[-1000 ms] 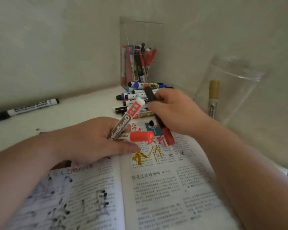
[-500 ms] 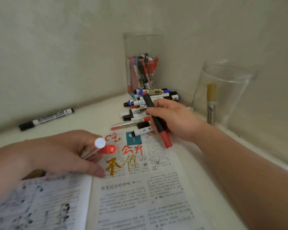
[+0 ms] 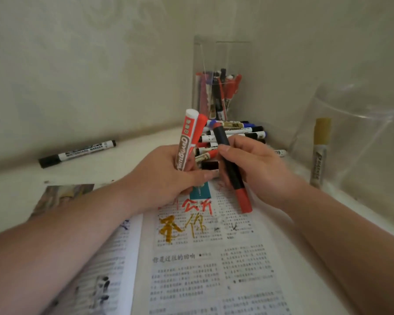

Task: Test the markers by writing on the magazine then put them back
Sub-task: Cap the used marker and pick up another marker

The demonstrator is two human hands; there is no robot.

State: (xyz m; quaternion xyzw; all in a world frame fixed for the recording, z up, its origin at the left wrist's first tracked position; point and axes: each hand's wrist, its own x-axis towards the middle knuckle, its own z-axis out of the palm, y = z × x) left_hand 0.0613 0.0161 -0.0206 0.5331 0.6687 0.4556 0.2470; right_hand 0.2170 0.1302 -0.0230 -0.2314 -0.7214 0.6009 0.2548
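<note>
Open magazine (image 3: 214,269) is lying nearest, spread flat on the white table (image 3: 127,160). Red strokes (image 3: 198,204), gold strokes (image 3: 171,228) and a couple of small dark ticks are showing on its right page, so several markers look tested already.

Above the page, the left hand (image 3: 164,180) is gripping a red whiteboard marker (image 3: 187,142), fingers curled tight round the barrel, white butt end pointing up. A red cap (image 3: 200,127) looks held alongside it; the tip is hidden in the hand. Just to the right, the right hand (image 3: 257,169) is pinching a dark marker (image 3: 231,169) with red ends, fingers clamped on the mid-barrel, the lower red end hanging over the page. Can't tell if it is touching the paper.

Further back, a pile of markers (image 3: 243,133) is lying loose, likely waiting for testing or return. A black whiteboard marker (image 3: 77,152) is lying alone far left. At the right, a gold marker (image 3: 320,151) is standing in a clear cup (image 3: 362,123), probably put back. In the far corner, a clear square holder (image 3: 221,57) is holding more pens. Plenty seems left: both held markers and the pile.
</note>
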